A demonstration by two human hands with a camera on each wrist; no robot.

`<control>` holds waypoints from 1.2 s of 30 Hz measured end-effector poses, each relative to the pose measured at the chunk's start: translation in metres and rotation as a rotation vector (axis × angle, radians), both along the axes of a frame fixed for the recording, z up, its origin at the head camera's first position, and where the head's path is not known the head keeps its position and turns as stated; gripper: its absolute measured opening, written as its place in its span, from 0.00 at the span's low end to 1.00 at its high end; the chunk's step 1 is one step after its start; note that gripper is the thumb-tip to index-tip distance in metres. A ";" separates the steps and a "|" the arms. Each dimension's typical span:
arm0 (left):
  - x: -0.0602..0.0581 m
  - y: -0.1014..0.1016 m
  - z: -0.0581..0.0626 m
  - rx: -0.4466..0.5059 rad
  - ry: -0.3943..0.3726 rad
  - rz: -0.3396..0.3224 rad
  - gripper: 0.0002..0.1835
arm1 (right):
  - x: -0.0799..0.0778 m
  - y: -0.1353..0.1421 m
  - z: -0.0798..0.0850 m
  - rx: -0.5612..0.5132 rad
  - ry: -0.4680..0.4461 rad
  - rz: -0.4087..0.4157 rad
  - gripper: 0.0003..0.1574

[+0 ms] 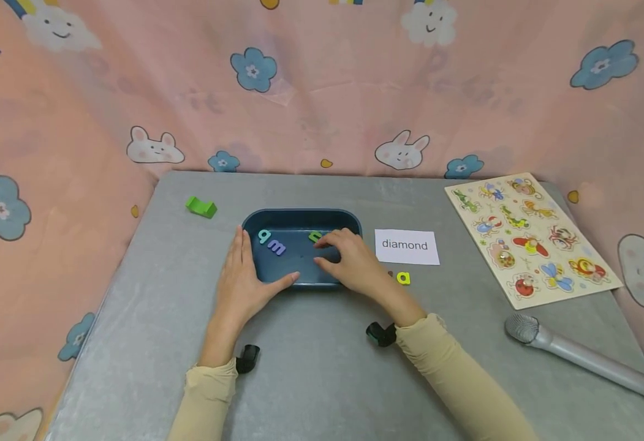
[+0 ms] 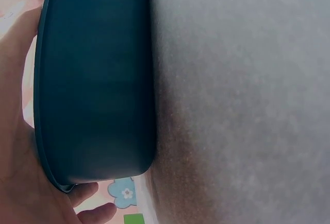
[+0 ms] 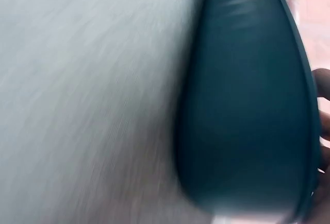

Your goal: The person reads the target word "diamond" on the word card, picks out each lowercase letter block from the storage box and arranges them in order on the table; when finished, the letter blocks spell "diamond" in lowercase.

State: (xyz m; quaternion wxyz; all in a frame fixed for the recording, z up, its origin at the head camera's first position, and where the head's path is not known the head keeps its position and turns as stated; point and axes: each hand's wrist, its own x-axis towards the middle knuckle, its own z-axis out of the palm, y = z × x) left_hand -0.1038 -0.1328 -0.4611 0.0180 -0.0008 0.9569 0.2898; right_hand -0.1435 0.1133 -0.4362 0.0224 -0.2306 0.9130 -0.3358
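While the right hand's [image 1: 352,260] fingers are apart beside the green plastic letter [image 1: 314,236] far right in the dark-blue rectangular tray [image 1: 295,262], hurried pinching could miss. Pushing, the left hand's [image 1: 244,275] straight fingers could shift the tray.

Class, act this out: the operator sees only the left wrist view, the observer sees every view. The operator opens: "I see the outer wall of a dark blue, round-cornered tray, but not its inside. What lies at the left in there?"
Observer: Inside the tray, at its left, lie a small teal letter and a small purple letter m.

Operator: Anything over its right end?

Observer: Yes, the right hand, thumb and forefinger apart, close to a partly hidden green letter.

Operator: Any printed word nearby?

Observer: A white rectangular card reading "diamond" lies to the tray's right.
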 end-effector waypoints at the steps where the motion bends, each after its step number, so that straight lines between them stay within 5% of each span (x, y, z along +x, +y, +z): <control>1: 0.000 0.000 0.000 -0.001 0.001 0.000 0.76 | -0.002 -0.006 0.000 0.009 -0.016 0.018 0.19; 10: 0.000 -0.003 0.000 0.001 0.011 -0.010 0.76 | -0.025 -0.043 -0.015 0.092 -0.170 0.164 0.35; 20: -0.001 -0.003 0.000 -0.002 0.010 -0.018 0.76 | -0.037 -0.067 -0.028 0.325 -0.088 0.262 0.43; 25: 0.000 -0.002 0.001 -0.004 0.005 -0.014 0.76 | -0.038 -0.070 -0.028 0.367 -0.103 0.253 0.37; 36: 0.000 -0.003 0.000 0.004 0.003 -0.007 0.76 | -0.035 -0.064 -0.025 0.198 -0.096 0.187 0.14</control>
